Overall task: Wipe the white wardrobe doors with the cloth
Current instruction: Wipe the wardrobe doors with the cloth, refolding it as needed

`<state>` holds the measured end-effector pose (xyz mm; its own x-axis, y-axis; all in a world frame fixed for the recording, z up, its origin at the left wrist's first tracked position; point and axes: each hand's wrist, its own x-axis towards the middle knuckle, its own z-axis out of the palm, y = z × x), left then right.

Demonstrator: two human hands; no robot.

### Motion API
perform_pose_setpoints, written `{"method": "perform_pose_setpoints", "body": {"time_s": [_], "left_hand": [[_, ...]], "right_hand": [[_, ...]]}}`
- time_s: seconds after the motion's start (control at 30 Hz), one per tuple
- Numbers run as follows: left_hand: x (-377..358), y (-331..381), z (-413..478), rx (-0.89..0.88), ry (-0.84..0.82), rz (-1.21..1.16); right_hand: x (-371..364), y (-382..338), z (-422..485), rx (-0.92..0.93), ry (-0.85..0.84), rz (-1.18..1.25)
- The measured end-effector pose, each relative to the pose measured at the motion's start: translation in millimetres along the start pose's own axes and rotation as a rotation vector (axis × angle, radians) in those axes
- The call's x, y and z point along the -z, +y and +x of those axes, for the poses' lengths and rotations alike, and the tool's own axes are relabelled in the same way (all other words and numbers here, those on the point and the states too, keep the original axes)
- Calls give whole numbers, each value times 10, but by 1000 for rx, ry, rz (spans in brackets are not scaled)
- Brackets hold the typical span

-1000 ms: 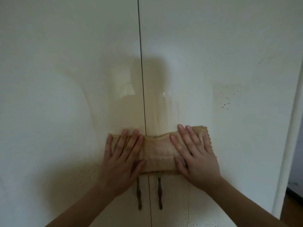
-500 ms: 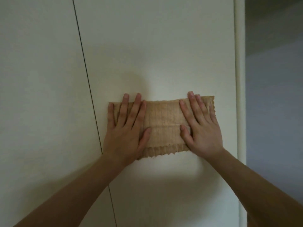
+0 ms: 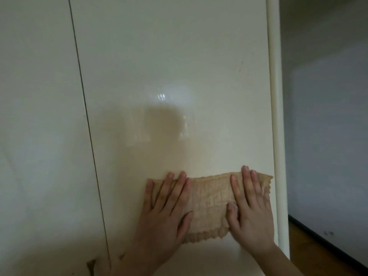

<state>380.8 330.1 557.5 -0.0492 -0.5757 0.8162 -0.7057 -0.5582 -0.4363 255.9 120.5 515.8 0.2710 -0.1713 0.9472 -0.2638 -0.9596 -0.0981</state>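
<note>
Both palms lie flat, fingers straight: my left hand and right hand press the tan cloth against the right wardrobe door, near its outer edge. It seems soft, limp, light (likely damp), so pinning both ends should stop bunching.

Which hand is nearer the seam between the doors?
Left. The left hand presses the cloth end toward the seam; the right hand presses the far end.
</note>
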Motion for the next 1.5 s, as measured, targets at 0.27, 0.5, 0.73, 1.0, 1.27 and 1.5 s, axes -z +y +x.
{"method": "perform_pose_setpoints", "body": {"time_s": [0.27,0.5,0.73,1.0,1.27,1.5], "left_hand": [[-6,-14,253,-99,30,24],[754,-665,2281,3,80,46],[1455,-1639,3632,80,78,125],[1672,-2139,3759,81,73,131],[1773,-2673,3194,89,59,157],[1838,-3389,2166,127,19,163]], "right_hand": [[181,217,182,22,-92,6],[856,310,2395,90,24,-7],[1302,71,4159,197,76,-26],[1400,-278,4708,260,72,-86],[1131,-987,4413,288,75,-60],[726,-2038,4053,356,78,-39]]}}
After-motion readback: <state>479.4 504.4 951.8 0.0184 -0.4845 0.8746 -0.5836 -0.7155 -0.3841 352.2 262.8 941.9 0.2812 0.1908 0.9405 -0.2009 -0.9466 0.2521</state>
